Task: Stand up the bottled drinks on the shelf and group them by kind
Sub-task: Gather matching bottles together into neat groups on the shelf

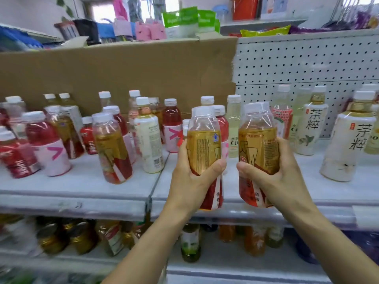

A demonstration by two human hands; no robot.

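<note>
Two amber tea bottles, one per hand! The left amber tea bottle [204,144] and the right amber tea bottle [259,144] were both upright, caps up and long axes vertical, side by side but apart. They were held in front of the middle of the shelf [82,181], with their bases down at its front lip. Whether they touched the lip, I couldn't tell.

The left hand [190,181] had its fingers [215,167] wrapped round the lower half of its bottle, thumb across the front. The right hand [281,177] mirrored it, thumb [246,167] pressed on the label, so each hand was gripping a bottle.

And here's what the next move looked to turn on. A matching amber bottle [111,148] stood on the shelf off to the left, among red drinks with pink labels [49,144], so the left hand was the nearer one. The white-labelled tea bottles [344,144] were grouped to the right, well apart from the amber one.

Open shelf surface showed just ahead of the hands, in front of the mixed back row. Brown cardboard [123,68] backed the left side and white pegboard [307,62] the right.
</note>
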